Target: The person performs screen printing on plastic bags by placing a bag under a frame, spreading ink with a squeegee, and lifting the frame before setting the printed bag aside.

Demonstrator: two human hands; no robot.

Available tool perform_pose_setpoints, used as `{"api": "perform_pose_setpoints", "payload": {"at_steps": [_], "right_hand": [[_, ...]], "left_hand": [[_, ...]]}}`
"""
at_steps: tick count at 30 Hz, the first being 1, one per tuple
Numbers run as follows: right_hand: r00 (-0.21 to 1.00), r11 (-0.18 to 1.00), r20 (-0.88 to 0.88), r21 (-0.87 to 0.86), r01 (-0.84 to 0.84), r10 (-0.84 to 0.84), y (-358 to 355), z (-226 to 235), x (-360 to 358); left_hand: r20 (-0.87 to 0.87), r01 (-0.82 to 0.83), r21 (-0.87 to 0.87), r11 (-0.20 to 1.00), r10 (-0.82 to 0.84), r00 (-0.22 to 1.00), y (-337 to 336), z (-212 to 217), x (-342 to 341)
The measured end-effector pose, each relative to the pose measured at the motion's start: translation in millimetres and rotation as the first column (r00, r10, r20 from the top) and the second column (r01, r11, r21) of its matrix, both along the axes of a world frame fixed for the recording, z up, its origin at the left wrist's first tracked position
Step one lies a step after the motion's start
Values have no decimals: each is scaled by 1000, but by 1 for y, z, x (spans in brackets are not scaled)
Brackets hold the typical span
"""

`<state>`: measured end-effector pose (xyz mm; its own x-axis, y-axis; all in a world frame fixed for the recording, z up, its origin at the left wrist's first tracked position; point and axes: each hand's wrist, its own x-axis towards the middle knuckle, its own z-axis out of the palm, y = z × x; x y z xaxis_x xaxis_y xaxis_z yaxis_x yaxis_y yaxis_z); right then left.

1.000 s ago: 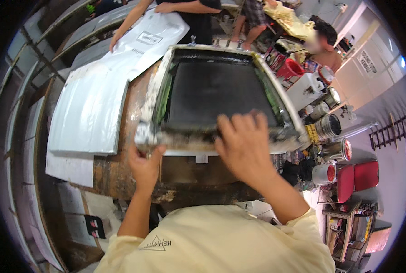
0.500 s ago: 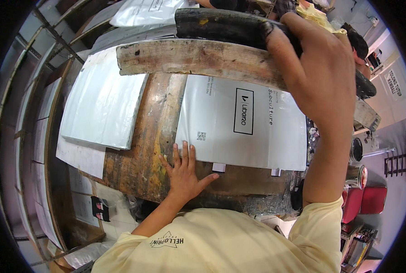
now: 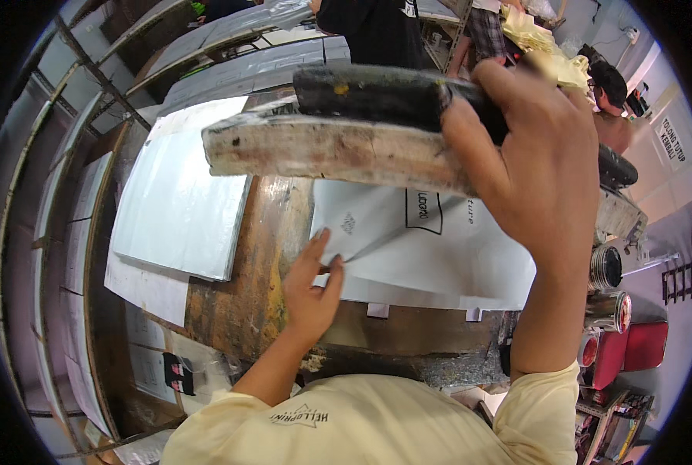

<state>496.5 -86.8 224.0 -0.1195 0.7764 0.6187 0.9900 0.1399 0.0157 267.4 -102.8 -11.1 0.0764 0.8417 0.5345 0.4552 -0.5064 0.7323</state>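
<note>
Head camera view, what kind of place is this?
Probably a screen-printing workshop: the right hand lifts a worn wooden printing frame off a printed white sheet, with a stack of blank sheets on the stained table.

Bright even light, fisheye-bent edges, dark rim vignette.

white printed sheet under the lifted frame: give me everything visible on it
The white printed sheet is a thin, glossy, plastic-looking rectangle lying on the stained wooden table. It carries a small dark emblem, a black-outlined box and a line of dark text. Its near left corner is peeled up, pinched by the left hand; the rest lies flat. The raised wooden screen frame, gripped by the right hand, hides its far edge. Small white tabs show under its near edge.
</note>
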Motion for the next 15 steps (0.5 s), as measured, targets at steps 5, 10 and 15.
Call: {"api": "perform_pose_setpoints", "payload": {"at_steps": [5, 10, 15], "right_hand": [[997, 991, -26, 121, -65, 69, -6, -7, 0], [999, 988, 7, 151, -42, 42, -7, -13, -1], [1000, 991, 26, 136, -11, 7, -8, -16, -8]], "left_hand": [[284, 30, -421, 907, 101, 954, 30, -23, -101], [145, 24, -458, 888, 48, 988, 102, -2, -238], [72, 51, -616, 786, -8, 997, 184, 14, -359]]}}
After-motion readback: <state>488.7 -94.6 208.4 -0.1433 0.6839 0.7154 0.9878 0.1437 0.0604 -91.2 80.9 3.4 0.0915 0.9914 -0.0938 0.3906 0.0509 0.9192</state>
